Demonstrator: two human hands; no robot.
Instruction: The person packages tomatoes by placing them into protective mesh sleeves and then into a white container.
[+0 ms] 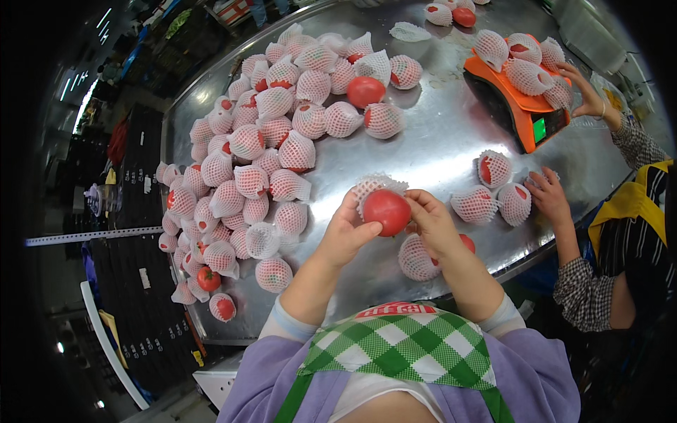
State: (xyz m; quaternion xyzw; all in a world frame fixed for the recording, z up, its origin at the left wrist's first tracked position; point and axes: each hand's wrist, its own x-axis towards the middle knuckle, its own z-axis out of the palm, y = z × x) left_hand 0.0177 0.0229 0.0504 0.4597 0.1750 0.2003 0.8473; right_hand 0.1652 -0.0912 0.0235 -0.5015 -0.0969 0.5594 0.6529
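A bare red tomato (387, 212) is held between my two hands, above a metal table (359, 158). My left hand (346, 227) grips its left side, the thumb across the lower front. A white foam net sleeve (376, 183) bunches behind the tomato, against my left fingers. At the tomato's right, my right hand (429, 219) has thumb and fingertips pinched together at the sleeve's edge; whether they also touch the tomato is unclear. Under my right hand lies a netted tomato (418, 259), and a red tomato (467, 244) shows partly beyond my wrist.
Many netted tomatoes (275, 132) are heaped at left, with a few bare ones. An orange scale (515, 106) at right bears several netted fruits. A co-worker's hands (552, 195) reach in from the right, near more netted tomatoes (494, 168). An empty-looking sleeve (410, 31) lies at the back.
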